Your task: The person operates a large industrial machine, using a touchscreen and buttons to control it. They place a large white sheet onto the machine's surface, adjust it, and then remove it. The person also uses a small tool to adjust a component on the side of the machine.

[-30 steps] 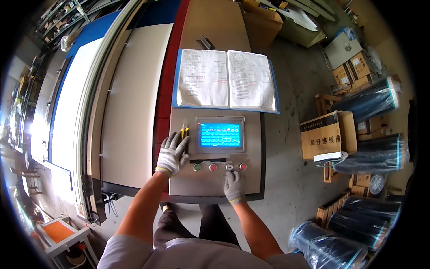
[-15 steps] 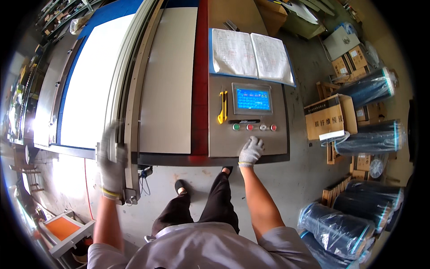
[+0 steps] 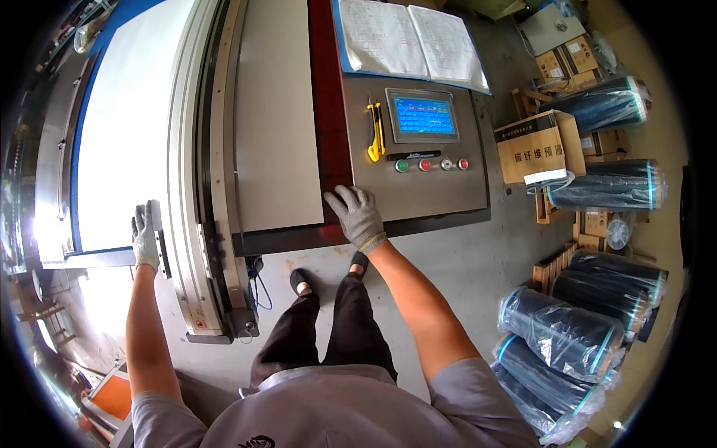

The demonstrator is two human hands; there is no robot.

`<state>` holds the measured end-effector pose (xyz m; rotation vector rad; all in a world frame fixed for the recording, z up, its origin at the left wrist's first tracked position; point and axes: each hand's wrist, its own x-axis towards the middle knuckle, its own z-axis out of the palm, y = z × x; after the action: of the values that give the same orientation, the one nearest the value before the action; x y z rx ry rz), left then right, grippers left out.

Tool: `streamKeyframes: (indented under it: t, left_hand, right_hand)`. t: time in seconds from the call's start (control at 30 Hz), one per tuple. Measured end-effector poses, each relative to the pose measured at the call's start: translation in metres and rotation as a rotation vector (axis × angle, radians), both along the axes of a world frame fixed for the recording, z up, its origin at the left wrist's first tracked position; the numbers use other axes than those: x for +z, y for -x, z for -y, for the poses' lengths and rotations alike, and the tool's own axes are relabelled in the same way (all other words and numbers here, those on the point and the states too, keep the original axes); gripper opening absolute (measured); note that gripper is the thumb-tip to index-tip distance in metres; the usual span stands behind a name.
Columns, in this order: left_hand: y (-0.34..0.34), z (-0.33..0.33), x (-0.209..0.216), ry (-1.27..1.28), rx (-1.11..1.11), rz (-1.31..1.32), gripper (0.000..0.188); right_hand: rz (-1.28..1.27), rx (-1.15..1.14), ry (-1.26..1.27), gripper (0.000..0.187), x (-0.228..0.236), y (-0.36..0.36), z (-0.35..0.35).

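Observation:
My left hand [image 3: 145,237], in a grey knit glove, lies with fingers stretched forward at the near edge of a white sheet [image 3: 127,134] on the machine bed. It is just left of the long metal crossbeam [image 3: 187,149] and holds nothing. My right hand [image 3: 358,218], gloved alike, rests with fingers apart at the near end of the red strip [image 3: 328,142]. That strip runs between a pale grey sheet [image 3: 276,119] and the metal control panel [image 3: 433,190]. Its fingertips are near the pale sheet's right corner.
The panel carries a lit touchscreen [image 3: 421,116], several round buttons [image 3: 425,166], a black marker [image 3: 414,156] and a yellow utility knife [image 3: 375,133]. An open binder [image 3: 414,41] lies beyond. Plastic-wrapped dark rolls [image 3: 560,332] and a cardboard box [image 3: 539,147] stand at right.
My left hand has gone from the crossbeam leftward onto the white sheet. My right hand has moved left from below the panel's buttons to the red strip. The view has shifted.

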<state>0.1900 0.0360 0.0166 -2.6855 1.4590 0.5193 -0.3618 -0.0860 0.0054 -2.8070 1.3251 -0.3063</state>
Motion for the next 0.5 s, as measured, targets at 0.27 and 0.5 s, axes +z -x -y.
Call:
streamKeyframes:
  t: [0.27,0.5]
  left_hand:
    - [0.043,0.023,0.048,-0.293,-0.110,0.220,0.087]
    - [0.035,0.024,0.051,-0.303,-0.147,0.108,0.120]
  right_hand:
    - [-0.198,0.035,-0.158,0.085,0.028,-0.007,0.003]
    - [-0.182,0.056,-0.130,0.062,0.030,-0.006,0.005]
